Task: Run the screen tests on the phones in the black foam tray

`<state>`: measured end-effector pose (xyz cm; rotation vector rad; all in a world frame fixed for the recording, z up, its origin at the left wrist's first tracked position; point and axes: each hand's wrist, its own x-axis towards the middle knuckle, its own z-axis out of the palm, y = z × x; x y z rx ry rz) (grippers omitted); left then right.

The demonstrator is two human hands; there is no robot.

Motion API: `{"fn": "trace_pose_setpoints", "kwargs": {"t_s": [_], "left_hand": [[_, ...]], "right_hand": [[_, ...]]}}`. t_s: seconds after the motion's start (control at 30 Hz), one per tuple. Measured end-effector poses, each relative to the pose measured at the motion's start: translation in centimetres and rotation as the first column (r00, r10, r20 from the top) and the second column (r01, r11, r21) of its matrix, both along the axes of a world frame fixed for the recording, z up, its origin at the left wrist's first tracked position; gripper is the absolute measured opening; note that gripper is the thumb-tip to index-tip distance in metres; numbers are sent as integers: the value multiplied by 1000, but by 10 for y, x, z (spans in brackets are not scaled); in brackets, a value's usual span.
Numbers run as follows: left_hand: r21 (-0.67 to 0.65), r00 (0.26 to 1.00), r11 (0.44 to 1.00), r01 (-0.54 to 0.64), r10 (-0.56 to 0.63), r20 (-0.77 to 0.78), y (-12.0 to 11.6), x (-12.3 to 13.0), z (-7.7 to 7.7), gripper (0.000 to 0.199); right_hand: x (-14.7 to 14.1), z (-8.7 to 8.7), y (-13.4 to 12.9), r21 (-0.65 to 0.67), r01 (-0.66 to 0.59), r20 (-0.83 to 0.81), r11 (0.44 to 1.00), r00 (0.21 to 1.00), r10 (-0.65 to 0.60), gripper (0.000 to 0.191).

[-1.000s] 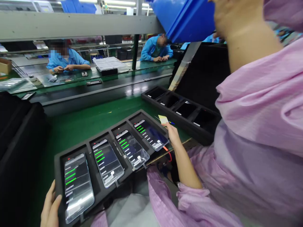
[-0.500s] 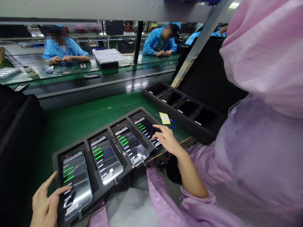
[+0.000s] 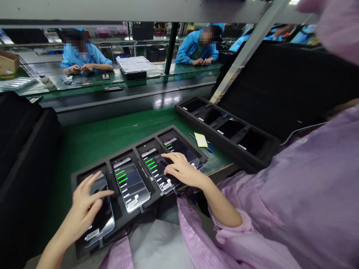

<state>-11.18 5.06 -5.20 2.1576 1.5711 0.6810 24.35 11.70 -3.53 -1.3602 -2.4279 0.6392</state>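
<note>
Four-slot black foam tray (image 3: 75, 175) lies tilted across the bench, with a smartphone in each slot. My left hand (image 3: 82, 207) hovers over or touches the leftmost phone (image 3: 108, 220), fingers spread; that screen looks mostly dark. Beside it, the second phone (image 3: 136, 192) shows a list with green and white lines. My right hand (image 3: 185, 170) is above the third phone (image 3: 153, 168), fingers stretched toward its list screen; contact is hard to tell. The fourth phone (image 3: 183, 147), partly behind my right hand, shows a green line near its top. Neither hand grips anything.
Another foam tray (image 3: 210, 129) with dark-screened phones stands at the right, near a yellow note (image 3: 201, 139) and pens. Black foam stacks (image 3: 25, 168) rise at the left. A person in pink sits close on the right. Workers in blue (image 3: 196, 45) sit across the line.
My right hand has moved left from the fourth phone to the third. My left hand has shifted up and right over the leftmost phone, whose list has gone dark. The view has shifted slightly.
</note>
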Motion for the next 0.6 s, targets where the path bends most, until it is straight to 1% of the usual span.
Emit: {"fn": "trace_pose_setpoints", "kwargs": {"t_s": [0.03, 0.07, 0.1, 0.13, 0.2, 0.3, 0.37, 0.43, 0.5, 0.6], "left_hand": [[-47, 990, 992, 121, -124, -73, 5, 10, 4, 34], [-102, 967, 974, 203, -216, -135, 12, 19, 9, 34], [-158, 942, 954, 255, -282, -183, 19, 27, 12, 34], [-200, 924, 941, 273, -314, -217, 28, 34, 15, 36], [-222, 922, 948, 230, -286, -263, 45, 42, 18, 40], [-174, 933, 975, 137, -186, -307, 68, 44, 17, 41], [-149, 938, 983, 106, -148, -313, 78, 43, 14, 41], [-132, 945, 988, 86, -123, -304, 83, 42, 12, 42], [-115, 953, 991, 72, -102, -285, 83, 41, 12, 43], [-91, 966, 995, 50, -71, -249, 74, 35, 17, 45]], "right_hand": [[-4, 3, 2, -26, -24, 27, 999, 999, 25, 40], [-8, 5, 6, -34, -30, 61, 999, 998, 32, 39], [-10, 7, 10, -27, -30, 100, 999, 994, 33, 38], [-13, 8, 16, -9, -26, 139, 1000, 990, 27, 36], [-17, 10, 28, 31, -8, 211, 999, 977, 1, 34], [-24, 7, 42, 67, 22, 282, 997, 959, -40, 34], [-28, 5, 48, 90, 38, 305, 995, 950, -63, 35], [-30, 3, 50, 110, 48, 314, 993, 946, -80, 36], [-31, 3, 46, 147, 43, 310, 988, 947, -87, 35], [-35, 6, 30, 230, 3, 234, 973, 970, -59, 33]]}}
